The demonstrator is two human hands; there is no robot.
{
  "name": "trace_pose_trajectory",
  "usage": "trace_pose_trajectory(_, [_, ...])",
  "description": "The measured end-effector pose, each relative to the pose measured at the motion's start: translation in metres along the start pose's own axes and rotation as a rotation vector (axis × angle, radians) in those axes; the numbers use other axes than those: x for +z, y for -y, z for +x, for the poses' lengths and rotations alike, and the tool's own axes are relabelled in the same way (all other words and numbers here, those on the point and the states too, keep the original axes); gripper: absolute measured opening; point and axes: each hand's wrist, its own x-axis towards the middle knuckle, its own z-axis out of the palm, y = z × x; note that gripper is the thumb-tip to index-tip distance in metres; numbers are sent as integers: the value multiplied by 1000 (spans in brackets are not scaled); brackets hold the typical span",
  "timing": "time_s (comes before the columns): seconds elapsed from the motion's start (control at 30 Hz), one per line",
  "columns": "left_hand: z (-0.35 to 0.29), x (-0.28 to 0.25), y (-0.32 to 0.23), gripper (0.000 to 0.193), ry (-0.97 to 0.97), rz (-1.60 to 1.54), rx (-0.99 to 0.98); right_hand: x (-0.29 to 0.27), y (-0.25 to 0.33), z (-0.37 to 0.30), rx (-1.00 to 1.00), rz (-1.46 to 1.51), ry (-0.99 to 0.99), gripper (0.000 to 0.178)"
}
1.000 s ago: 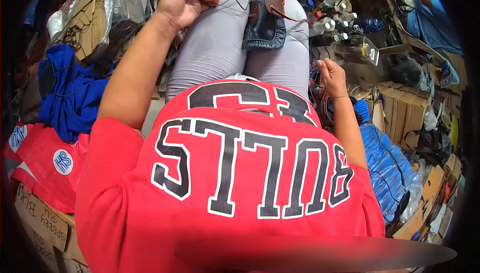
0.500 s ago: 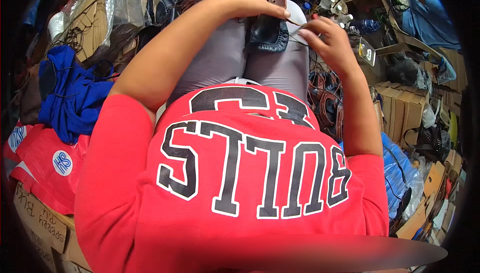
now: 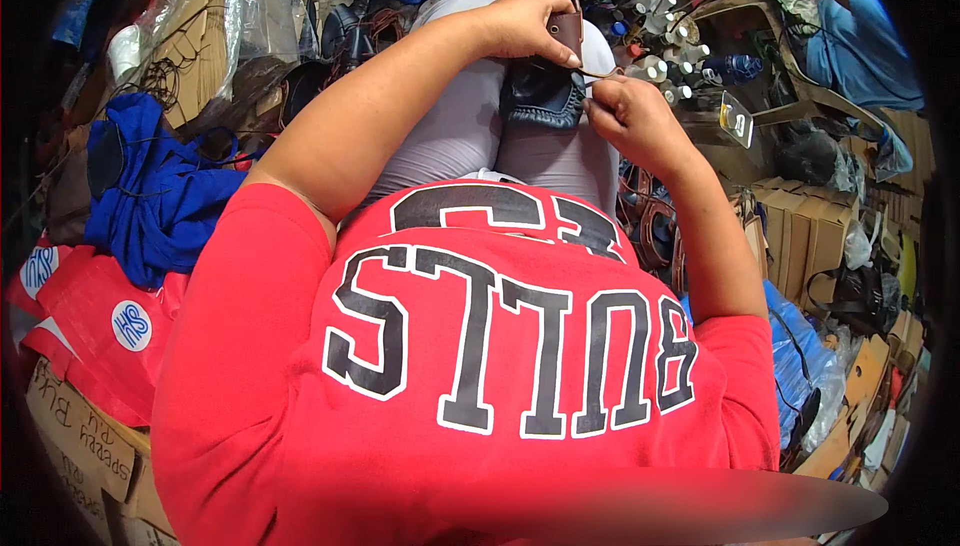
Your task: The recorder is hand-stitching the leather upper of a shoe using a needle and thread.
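Note:
Over my thighs lies a shoe (image 3: 543,101) with a black, gathered-seam toe that points toward me. Its brown leather side (image 3: 568,34) has metal eyelets, and a brown collar loops up behind. My left hand (image 3: 528,26) grips the shoe from the left, thumb pressed on the brown leather near the eyelets. A thin brown lace (image 3: 598,75) runs from beside that thumb to my right hand (image 3: 635,121). The right hand is closed in a fist on the lace, just right of the toe. The shoe's far side is hidden behind my left hand.
Several small bottles (image 3: 655,68) stand beyond my right knee, near a chair frame (image 3: 790,106). Folded cardboard (image 3: 800,231) is at right, blue cloth (image 3: 145,196) and red bags (image 3: 100,326) at left. Another person's blue clothing (image 3: 865,46) shows at far right.
My right hand has come down toward me, its fingers now closed in a fist on the lace. My left hand and the shoe sit slightly lower in the picture.

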Motion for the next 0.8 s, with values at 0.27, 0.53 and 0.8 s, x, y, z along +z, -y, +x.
trace_pose_trajectory(0.27, [-6, -8, 1, 51, 60, -207, -75, -11, 15, -39, 65, 231, -83, 28])
trace_pose_trajectory(0.53, [-2, -26, -8, 50, 255, 81, -6, 1, 2, -26, 170, 241, -203, 18])
trace_pose_trajectory(0.8, [0, -17, -4, 27, 198, -183, -64, 1, -9, -12, 152, 106, -166, 22])
